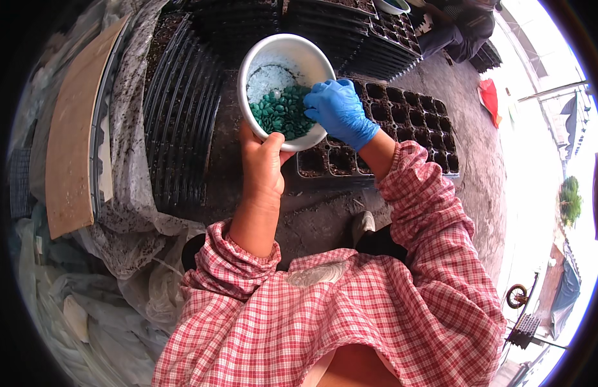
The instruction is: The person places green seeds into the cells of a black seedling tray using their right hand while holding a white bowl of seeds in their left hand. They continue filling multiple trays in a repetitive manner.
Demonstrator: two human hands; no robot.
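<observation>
My bare left hand [263, 162] grips the lower rim of a white plastic bowl [299, 48], the thumb at the rim. Green coated seeds [279, 112] lie in the lower part of the tilted bowl, with pale residue on its inner wall. My right hand [338, 110], in a blue disposable glove, reaches over the bowl's right side with its fingers bent at the seeds; whether it pinches any is hidden. Below and to the right of the bowl is a black plastic seedling tray [415, 117], its cells filled with dark soil and marked with hollows.
Stacked seedling trays [180, 116] stand at left and more stacks [386, 41] at the top. A wooden board [81, 130] and soiled plastic sheeting [129, 159] lie at far left. Another person [461, 36] is at the upper right, near a second bowl [393, 6]. A red thing [489, 101] lies on the ground.
</observation>
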